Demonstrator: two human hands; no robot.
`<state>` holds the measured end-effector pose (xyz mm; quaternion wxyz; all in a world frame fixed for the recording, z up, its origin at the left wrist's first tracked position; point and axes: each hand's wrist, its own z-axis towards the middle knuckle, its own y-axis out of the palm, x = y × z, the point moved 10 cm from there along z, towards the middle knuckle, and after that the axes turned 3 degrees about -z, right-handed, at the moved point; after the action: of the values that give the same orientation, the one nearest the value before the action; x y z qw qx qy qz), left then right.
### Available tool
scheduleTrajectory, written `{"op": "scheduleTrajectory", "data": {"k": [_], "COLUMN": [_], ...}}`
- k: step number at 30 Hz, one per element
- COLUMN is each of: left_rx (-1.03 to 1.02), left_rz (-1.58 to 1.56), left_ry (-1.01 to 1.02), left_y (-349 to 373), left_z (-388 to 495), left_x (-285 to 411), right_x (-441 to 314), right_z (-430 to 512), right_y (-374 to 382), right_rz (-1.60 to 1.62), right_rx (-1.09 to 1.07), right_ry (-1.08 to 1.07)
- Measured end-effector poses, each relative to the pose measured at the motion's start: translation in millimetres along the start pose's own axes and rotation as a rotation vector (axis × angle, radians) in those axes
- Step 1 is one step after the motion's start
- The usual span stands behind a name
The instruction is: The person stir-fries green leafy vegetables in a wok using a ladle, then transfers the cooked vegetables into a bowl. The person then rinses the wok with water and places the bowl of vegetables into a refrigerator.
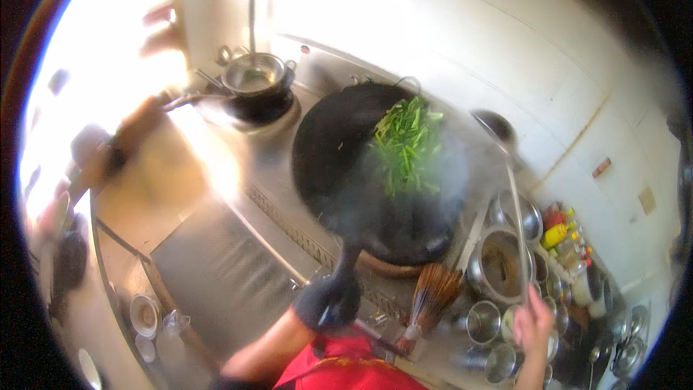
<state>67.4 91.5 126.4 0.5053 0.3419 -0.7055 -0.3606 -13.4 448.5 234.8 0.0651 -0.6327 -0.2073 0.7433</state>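
A large black wok [335,157] fills the middle, with cut leafy greens [409,146] heaped towards its far right side and steam or smoke around them. My left hand [329,300], in a dark glove or cloth, is closed around the wok's handle [348,257] at the near edge. On the right, my bare right hand [533,322] grips the long metal handle of a ladle [514,189]. The ladle's head is raised to the right of the wok, near the wall.
Metal pots [501,265] and bowls crowd the right side beside sauce bottles [555,235]. A bamboo wok brush [436,287] stands near the wok. A strainer [254,73] rests on a pot at back left. Cups [145,317] sit at lower left.
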Motion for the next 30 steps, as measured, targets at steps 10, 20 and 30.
{"op": "scheduleTrajectory", "data": {"k": [10, 20, 30], "left_rx": [0.055, 0.446, 0.748], "left_rz": [-0.307, -0.494, -0.486], "left_ry": [0.142, 0.371, 0.506], "left_y": [-76.3, -178.5, -284.2], "left_z": [-118.2, -252.3, -323.1], "left_x": [-30.1, -37.2, 2.9], "right_x": [3.6, -51.8, -47.8], "right_z": [35.6, -6.8, -115.2], "right_y": [177.9, 349.3, 531.4], "right_rz": [0.185, -0.457, 0.015], "right_rx": [-0.521, -1.033, -1.047], "right_ry": [0.198, -0.296, 0.421]}}
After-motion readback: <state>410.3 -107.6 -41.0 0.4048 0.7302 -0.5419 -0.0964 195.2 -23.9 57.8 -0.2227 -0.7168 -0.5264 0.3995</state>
